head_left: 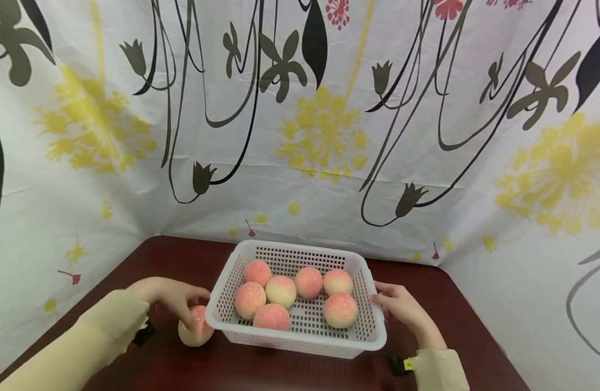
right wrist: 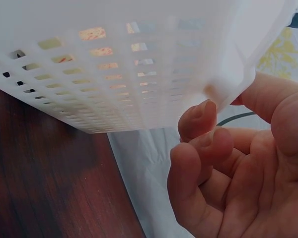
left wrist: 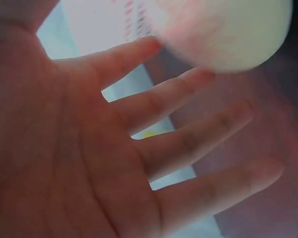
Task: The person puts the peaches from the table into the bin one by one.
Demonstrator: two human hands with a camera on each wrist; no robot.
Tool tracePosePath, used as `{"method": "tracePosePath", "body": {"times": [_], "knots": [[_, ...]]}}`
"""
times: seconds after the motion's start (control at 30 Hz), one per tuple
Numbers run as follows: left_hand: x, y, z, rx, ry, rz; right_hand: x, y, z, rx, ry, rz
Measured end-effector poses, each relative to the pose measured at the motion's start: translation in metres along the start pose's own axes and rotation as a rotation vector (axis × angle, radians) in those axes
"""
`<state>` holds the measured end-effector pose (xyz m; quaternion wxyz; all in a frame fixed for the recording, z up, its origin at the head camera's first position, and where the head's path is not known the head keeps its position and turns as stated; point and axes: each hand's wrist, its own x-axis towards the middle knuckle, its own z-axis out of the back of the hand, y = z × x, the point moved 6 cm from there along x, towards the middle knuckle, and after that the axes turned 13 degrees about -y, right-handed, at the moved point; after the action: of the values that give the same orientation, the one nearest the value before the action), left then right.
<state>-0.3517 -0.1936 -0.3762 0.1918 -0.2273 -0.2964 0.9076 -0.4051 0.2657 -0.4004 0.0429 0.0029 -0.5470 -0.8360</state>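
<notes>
A white plastic basket [head_left: 300, 339] stands on the dark table, with several pink-and-yellow peaches inside, one of them a peach [head_left: 340, 310] near its right end. Just outside its left end, on the table, is another peach [head_left: 196, 327]. My left hand [head_left: 175, 296] is at this peach, reaching over its upper side. In the left wrist view its fingers [left wrist: 184, 139] are spread and nearly straight, with the peach [left wrist: 228, 34] at the fingertips. My right hand [head_left: 402, 307] grips the basket's right rim, its fingers [right wrist: 198, 119] curled below the rim in the right wrist view.
The dark reddish-brown table [head_left: 177, 374] extends on both sides of the basket. A white flower-patterned sheet [head_left: 300, 206] hangs behind the table and along both sides. Dark devices are strapped at both wrists, under light sleeves [head_left: 104, 320].
</notes>
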Motion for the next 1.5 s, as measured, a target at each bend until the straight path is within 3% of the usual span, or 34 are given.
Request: {"method": "tracePosePath", "body": {"times": [0.13, 0.37, 0.73, 1.0, 1.3, 1.5], "knots": [[0.005, 0.003, -0.014, -0.087, 0.069, -0.018, -0.004, -0.003, -0.001, 0.011, -0.003, -0.005], [0.008, 0.013, -0.017, -0.042, -0.028, -0.057, -0.004, 0.001, -0.001, 0.023, 0.003, 0.017], [0.008, 0.017, -0.017, -0.047, -0.053, -0.144, -0.004, 0.001, 0.000, -0.003, -0.011, 0.024], [0.002, 0.015, 0.002, 0.005, -0.094, -0.082, -0.002, 0.001, 0.000, -0.003, -0.029, -0.008], [-0.009, 0.006, 0.044, 0.070, -0.159, -0.072, -0.002, 0.001, 0.002, 0.021, -0.021, -0.012], [-0.019, -0.001, 0.076, 0.127, -0.236, -0.037, -0.003, 0.000, 0.001, 0.029, -0.005, 0.002]]}}
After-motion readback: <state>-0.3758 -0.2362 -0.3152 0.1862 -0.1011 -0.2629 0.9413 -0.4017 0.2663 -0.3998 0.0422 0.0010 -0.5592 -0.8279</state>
